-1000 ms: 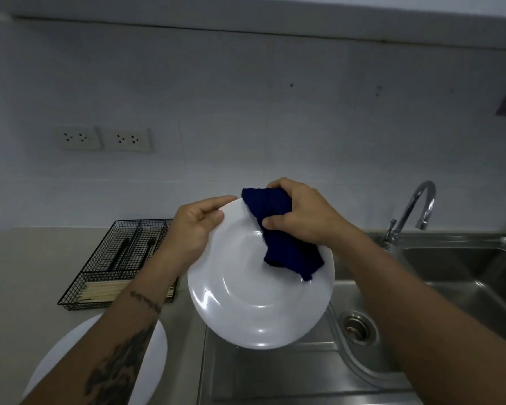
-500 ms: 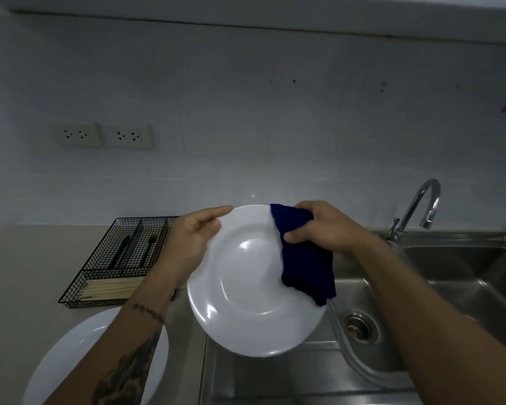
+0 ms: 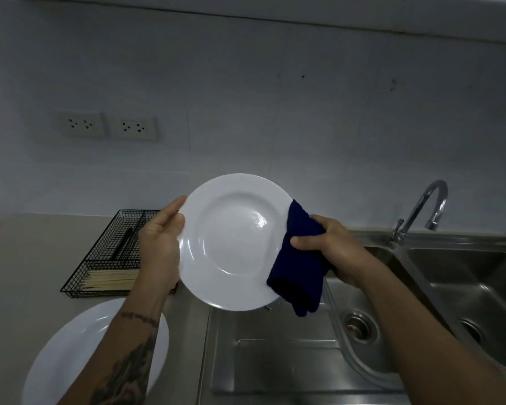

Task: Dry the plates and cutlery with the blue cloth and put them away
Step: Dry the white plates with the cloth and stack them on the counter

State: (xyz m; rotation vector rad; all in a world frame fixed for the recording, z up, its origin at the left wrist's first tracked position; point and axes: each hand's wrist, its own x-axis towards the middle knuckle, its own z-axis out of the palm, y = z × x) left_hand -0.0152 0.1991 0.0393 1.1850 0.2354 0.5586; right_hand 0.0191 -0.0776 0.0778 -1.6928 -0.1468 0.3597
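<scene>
While the white plate (image 3: 234,244) is held tilted above the sink's draining board (image 3: 275,361), its left rim is gripped by the left hand (image 3: 161,238), thumb on the front face. The blue cloth (image 3: 300,267) is clasped by the right hand (image 3: 330,247) and is folded over the plate's right rim. Compared with one second ago, the cloth has been shifted from the upper centre of the plate to its right edge, and the plate has been raised and turned more squarely toward the camera. A second white plate (image 3: 70,346) lies flat on the bench (image 3: 27,258) near its front edge. A black wire cutlery tray (image 3: 108,258) is set behind it, toward the wall.
</scene>
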